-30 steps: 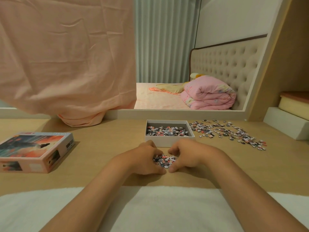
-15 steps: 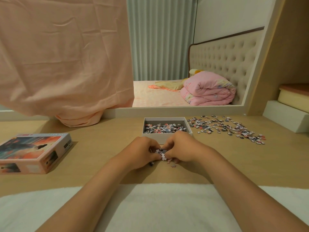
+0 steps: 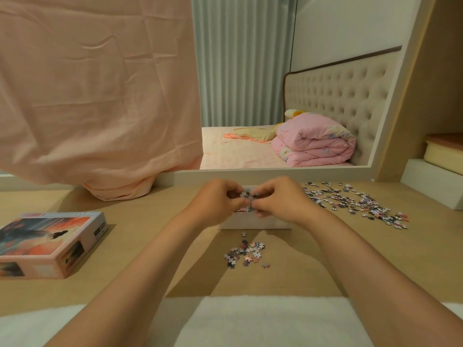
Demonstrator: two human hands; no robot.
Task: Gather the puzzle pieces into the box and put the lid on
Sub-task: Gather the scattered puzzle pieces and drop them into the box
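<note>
The left hand point(image 3: 220, 201) and right hand point(image 3: 281, 200) pinch a clutch of puzzle pieces point(image 3: 246, 196) between them, right over the box point(image 3: 253, 222); a small heap point(image 3: 246, 254) lies at its 6 o'clock; a wide scatter point(image 3: 355, 204) at 3 o'clock, nearer the right hand; the lid point(image 3: 50, 241) at 9 o'clock.

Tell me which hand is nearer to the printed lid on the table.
Left. The left hand holds pieces over the box, with the lid lying well off to its left; the right hand is beside it on the side away from the lid.
</note>
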